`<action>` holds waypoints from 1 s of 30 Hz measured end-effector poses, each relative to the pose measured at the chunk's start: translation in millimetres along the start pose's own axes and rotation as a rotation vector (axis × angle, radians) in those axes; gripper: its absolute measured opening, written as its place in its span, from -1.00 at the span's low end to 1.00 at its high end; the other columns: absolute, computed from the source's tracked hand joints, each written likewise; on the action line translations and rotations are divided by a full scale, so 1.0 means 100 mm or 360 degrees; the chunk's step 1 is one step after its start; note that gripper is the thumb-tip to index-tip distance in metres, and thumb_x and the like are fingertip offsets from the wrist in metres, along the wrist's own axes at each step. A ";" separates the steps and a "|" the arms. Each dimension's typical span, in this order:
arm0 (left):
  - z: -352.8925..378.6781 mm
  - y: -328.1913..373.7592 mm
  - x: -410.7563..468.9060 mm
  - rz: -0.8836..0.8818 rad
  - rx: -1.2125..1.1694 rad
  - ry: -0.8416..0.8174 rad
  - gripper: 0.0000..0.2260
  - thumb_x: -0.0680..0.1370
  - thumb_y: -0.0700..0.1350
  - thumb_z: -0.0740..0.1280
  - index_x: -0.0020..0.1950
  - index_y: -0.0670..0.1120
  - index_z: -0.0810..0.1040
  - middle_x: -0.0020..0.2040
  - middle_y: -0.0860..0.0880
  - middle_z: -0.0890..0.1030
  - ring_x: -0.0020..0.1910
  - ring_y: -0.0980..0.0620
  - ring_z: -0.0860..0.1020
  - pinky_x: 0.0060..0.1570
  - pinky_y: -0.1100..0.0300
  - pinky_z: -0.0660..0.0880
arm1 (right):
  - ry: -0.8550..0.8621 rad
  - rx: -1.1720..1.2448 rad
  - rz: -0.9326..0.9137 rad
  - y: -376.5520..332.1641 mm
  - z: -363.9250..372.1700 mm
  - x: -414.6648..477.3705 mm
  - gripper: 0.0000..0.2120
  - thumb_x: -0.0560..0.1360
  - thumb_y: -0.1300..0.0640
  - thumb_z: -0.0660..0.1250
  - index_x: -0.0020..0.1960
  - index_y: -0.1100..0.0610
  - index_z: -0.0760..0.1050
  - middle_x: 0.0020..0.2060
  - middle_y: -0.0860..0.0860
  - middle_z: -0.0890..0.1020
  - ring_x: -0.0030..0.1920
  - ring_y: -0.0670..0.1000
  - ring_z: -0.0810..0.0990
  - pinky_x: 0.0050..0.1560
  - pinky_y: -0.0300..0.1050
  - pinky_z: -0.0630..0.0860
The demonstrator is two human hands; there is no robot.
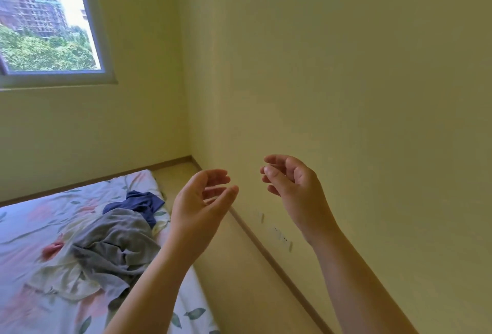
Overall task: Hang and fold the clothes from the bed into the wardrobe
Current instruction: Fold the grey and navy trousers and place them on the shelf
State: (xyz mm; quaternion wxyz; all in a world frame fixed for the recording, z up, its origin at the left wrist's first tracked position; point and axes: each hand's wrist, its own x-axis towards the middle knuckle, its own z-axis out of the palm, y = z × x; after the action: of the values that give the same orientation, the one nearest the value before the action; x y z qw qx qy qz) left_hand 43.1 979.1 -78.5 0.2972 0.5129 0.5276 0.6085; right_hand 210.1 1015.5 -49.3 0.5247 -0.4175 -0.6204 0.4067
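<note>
A pile of clothes lies on the bed [32,227], which has a floral sheet, at the lower left. In the pile I see a grey garment [114,243], a dark blue garment [141,202] behind it and a cream one [66,277] in front. My left hand [202,200] and my right hand [292,184] are raised in front of the wall, palms facing each other, fingers loosely curled, holding nothing. Both hands are above and to the right of the clothes. No wardrobe is in view.
A pale yellow wall [346,80] fills the right side, with wall sockets [279,232] low near the skirting. A strip of floor [239,267] runs between the bed and the wall. A window [48,27] is at the upper left.
</note>
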 end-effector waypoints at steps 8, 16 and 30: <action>0.27 -0.08 0.08 -0.0001 0.0071 0.0016 -0.80 0.48 -0.11 0.44 0.07 0.06 0.56 -0.01 0.05 0.66 -0.04 0.17 0.63 -0.14 0.33 0.55 | -0.0074 0.0045 0.0007 0.23 -0.23 0.22 -0.85 0.57 0.11 0.32 0.13 0.05 0.57 -0.02 0.06 0.67 0.02 0.04 0.65 0.16 0.09 0.58; 1.07 -0.42 0.44 -0.0103 0.0178 0.0179 -0.81 0.48 -0.11 0.43 0.05 0.08 0.54 -0.03 0.05 0.66 -0.04 0.15 0.64 -0.08 0.24 0.59 | -0.0269 0.0077 0.0042 0.89 -0.80 0.89 -0.83 0.57 0.07 0.32 0.14 0.03 0.56 -0.03 -0.02 0.68 0.03 -0.04 0.65 0.14 -0.01 0.61; 2.24 -0.84 1.19 -0.0341 0.0300 0.0358 -0.80 0.51 -0.12 0.41 0.11 0.05 0.53 0.02 0.05 0.64 -0.03 0.18 0.62 -0.09 0.32 0.56 | -0.0566 0.0137 0.0235 1.67 -1.49 2.19 -0.86 0.56 0.08 0.32 0.11 0.01 0.57 -0.05 -0.01 0.68 0.01 -0.03 0.66 0.12 -0.06 0.62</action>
State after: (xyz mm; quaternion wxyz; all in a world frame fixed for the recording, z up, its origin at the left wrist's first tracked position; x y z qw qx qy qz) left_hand 202.2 1184.6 -139.6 0.2502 0.4080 0.6639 0.5747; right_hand 350.8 1285.6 -121.5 0.3931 -0.3606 -0.6531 0.5375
